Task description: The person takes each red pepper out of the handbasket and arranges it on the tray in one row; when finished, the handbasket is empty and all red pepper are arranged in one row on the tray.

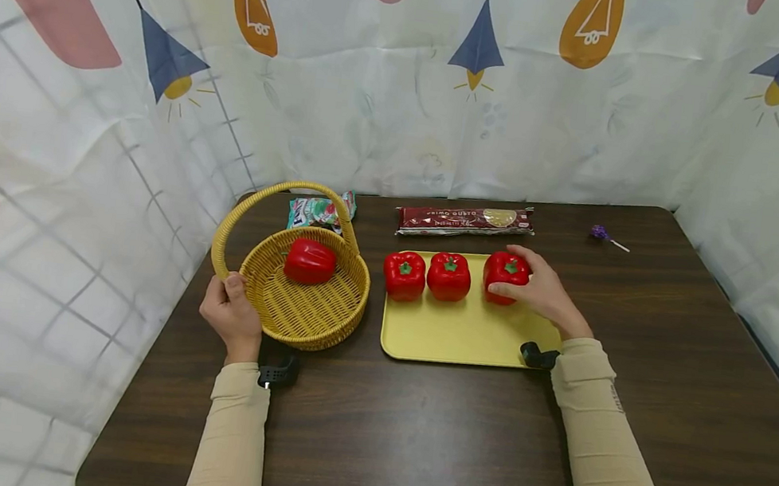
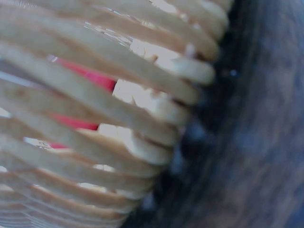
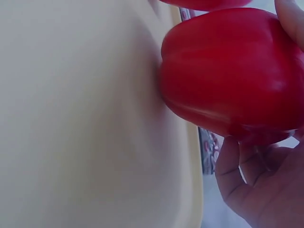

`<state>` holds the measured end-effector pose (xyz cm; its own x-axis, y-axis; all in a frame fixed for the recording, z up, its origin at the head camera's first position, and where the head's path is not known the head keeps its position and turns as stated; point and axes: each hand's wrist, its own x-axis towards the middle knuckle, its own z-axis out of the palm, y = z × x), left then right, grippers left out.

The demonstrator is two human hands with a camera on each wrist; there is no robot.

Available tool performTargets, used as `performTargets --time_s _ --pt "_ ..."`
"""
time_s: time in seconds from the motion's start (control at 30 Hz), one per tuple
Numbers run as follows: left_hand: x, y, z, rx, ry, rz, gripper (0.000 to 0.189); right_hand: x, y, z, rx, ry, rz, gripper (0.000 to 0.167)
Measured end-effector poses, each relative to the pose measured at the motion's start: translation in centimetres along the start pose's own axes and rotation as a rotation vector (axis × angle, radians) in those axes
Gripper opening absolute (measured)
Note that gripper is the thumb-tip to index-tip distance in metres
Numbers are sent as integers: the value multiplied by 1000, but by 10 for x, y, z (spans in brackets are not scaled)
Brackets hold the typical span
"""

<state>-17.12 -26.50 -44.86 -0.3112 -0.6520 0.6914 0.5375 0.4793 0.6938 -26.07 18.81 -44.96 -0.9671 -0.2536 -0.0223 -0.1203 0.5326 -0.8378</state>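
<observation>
My left hand (image 1: 233, 317) grips the yellow wicker basket (image 1: 302, 337) at its left side, where the arched handle meets the rim. Inside that basket a red bell pepper (image 1: 310, 262) lies on its side. On the yellow tray (image 1: 450, 342), two more red bell peppers stand upright, a left one (image 1: 403, 277) and a middle one (image 1: 449, 277). My right hand (image 1: 548, 295) holds a third bell pepper (image 1: 504, 269) at the tray's right part, thumb and fingers on opposite sides. Up close in the right wrist view, this pepper (image 3: 223, 71) is at or just above the tray surface; I cannot tell which.
Behind the tray lies a dark red snack packet (image 1: 464, 221). A green and white packet (image 1: 317, 212) sits behind the basket, partly hidden by it. At the back right is a purple lollipop (image 1: 600, 232). A printed curtain (image 1: 406, 100) borders the dark wooden table (image 1: 409, 454).
</observation>
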Motion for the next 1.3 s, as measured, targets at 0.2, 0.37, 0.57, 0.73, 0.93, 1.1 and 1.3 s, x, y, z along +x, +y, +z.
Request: performTargets --time_s 0.2,0.37,0.57,0.73,0.93,1.1,1.3 --pt "0 1 1 3 7 5 87 3 0 6 37 -17 -17 92" --pt "0 -15 -2 17 -4 -3 84 2 -1 7 21 -25 -18 93" --pt "0 -38 -7 38 -20 -11 81 1 -1 8 1 -43 -35 94" --pt "0 -37 -7 41 -10 -10 85 1 -1 9 1 -58 -42 95" --pt "0 -14 -1 15 5 0 87 2 -2 10 -2 -58 -54 95" --pt "0 3 1 0 8 -10 66 2 -2 10 -4 -59 -44 97" --pt "1 -8 0 4 6 2 53 1 0 5 13 -99 -23 99"
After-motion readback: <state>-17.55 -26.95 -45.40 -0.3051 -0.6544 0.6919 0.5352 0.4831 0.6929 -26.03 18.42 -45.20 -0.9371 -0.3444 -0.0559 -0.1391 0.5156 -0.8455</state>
